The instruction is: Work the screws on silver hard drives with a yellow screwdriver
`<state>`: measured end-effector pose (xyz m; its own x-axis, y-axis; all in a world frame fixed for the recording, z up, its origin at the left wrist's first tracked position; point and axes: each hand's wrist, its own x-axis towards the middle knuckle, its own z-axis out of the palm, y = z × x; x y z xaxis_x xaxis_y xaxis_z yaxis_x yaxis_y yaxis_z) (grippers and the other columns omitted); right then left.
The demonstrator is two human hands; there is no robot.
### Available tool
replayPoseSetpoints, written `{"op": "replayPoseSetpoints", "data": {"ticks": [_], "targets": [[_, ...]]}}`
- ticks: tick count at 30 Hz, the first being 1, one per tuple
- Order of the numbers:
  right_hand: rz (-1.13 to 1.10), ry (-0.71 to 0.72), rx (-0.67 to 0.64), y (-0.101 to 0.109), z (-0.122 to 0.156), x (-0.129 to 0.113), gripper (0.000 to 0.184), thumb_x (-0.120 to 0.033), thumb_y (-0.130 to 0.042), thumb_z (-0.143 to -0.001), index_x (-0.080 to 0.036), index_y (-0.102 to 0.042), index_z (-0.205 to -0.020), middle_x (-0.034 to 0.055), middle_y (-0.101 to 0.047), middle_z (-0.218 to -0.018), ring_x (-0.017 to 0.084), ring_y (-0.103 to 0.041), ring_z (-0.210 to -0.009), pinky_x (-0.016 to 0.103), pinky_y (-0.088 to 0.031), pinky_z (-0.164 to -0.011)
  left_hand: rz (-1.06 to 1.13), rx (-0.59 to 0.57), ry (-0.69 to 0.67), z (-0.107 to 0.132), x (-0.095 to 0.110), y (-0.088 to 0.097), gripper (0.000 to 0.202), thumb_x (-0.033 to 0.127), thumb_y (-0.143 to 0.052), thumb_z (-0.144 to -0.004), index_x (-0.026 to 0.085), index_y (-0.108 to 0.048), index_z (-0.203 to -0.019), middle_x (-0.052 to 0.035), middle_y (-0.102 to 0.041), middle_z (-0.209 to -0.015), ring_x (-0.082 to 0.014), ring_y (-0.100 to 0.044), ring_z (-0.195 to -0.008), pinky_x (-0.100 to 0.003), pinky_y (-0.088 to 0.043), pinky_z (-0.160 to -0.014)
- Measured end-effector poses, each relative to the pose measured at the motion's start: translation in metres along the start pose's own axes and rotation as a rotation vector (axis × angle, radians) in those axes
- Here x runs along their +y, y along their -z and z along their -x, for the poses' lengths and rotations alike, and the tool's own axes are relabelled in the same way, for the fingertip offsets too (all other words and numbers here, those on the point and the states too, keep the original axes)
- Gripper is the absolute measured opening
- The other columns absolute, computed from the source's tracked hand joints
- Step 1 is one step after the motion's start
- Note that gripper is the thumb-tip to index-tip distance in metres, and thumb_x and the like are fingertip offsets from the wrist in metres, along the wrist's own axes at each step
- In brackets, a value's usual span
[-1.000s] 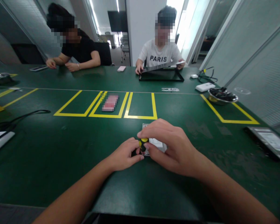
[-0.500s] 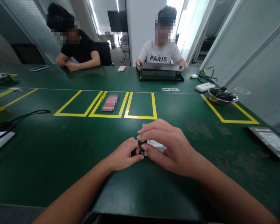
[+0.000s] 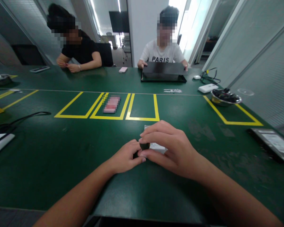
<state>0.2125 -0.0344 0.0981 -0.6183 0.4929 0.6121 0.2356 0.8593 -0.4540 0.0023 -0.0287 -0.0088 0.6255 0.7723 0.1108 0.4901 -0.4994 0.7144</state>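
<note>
One dark handle is pinched by the right hand, near the left edge of a labelled drive on the table. Alongside, the left hand has a hold I cannot tell.

At the near middle of the table, a drive lies partly behind the right hand; the left hand is just left of it. A knob sits between the hands. Farther off, three taped boxes run left to right, a flat item in the middle one. At right lies another drive, a bowl beyond it. At left, a cable crosses a device. On the far side sit a left person and a right person, the latter behind a tray with a panel above.
</note>
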Motion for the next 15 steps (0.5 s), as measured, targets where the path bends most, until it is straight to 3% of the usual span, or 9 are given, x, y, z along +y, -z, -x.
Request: {"op": "replayPoseSetpoints", "data": {"ticks": [4,7,10,13,15], "targets": [[0.015,-0.014,0.028,-0.0025,0.0008,0.0018,0.012,-0.017,-0.066,-0.087,-0.011,-0.067,-0.097,0.0076,-0.071,-0.095,0.018,-0.062,-0.092,0.033,-0.051,-0.086,-0.016,-0.024,0.020,0.0003,-0.0029,-0.0015,0.009,0.027,-0.063,-0.085,0.019,-0.061,-0.086,-0.0025,-0.063,-0.088,-0.0213,-0.057,-0.088,-0.034,-0.046,-0.080],[-0.004,-0.016,0.045,-0.0045,0.0019,0.0017,0.021,-0.011,-0.061,-0.086,-0.009,-0.065,-0.107,0.0101,-0.072,-0.103,0.018,-0.063,-0.099,0.033,-0.051,-0.091,-0.016,-0.028,0.027,0.0010,-0.0037,-0.0023,0.009,0.027,-0.063,-0.085,0.018,-0.061,-0.085,-0.0023,-0.064,-0.088,-0.0209,-0.057,-0.087,-0.034,-0.046,-0.079],[0.004,-0.023,0.035,-0.0055,0.0018,0.0009,0.020,-0.016,-0.066,-0.086,-0.010,-0.067,-0.104,0.0136,-0.067,-0.111,0.020,-0.061,-0.106,0.035,-0.050,-0.094,-0.005,0.001,0.010,0.0014,-0.0016,-0.0020,0.008,0.026,-0.063,-0.085,0.018,-0.061,-0.088,-0.0029,-0.065,-0.093,-0.0223,-0.057,-0.095,-0.035,-0.046,-0.085],[0.032,-0.057,0.050,-0.0055,0.0009,0.0009,0.014,-0.023,-0.068,-0.086,-0.012,-0.069,-0.094,0.0107,-0.063,-0.099,0.018,-0.060,-0.094,0.033,-0.051,-0.083,-0.021,0.015,0.019,0.0016,-0.0004,-0.0018,0.008,0.025,-0.063,-0.085,0.018,-0.060,-0.088,-0.0035,-0.064,-0.095,-0.0233,-0.057,-0.098,-0.036,-0.045,-0.087],[0.022,-0.047,0.060,-0.0053,0.0006,0.0015,0.010,-0.019,-0.065,-0.087,-0.012,-0.069,-0.093,0.0084,-0.064,-0.093,0.017,-0.059,-0.089,0.032,-0.051,-0.081,-0.031,0.006,0.026,0.0018,-0.0012,-0.0020,0.009,0.026,-0.063,-0.085,0.018,-0.061,-0.088,-0.0035,-0.064,-0.094,-0.0225,-0.057,-0.094,-0.036,-0.046,-0.085]]}}
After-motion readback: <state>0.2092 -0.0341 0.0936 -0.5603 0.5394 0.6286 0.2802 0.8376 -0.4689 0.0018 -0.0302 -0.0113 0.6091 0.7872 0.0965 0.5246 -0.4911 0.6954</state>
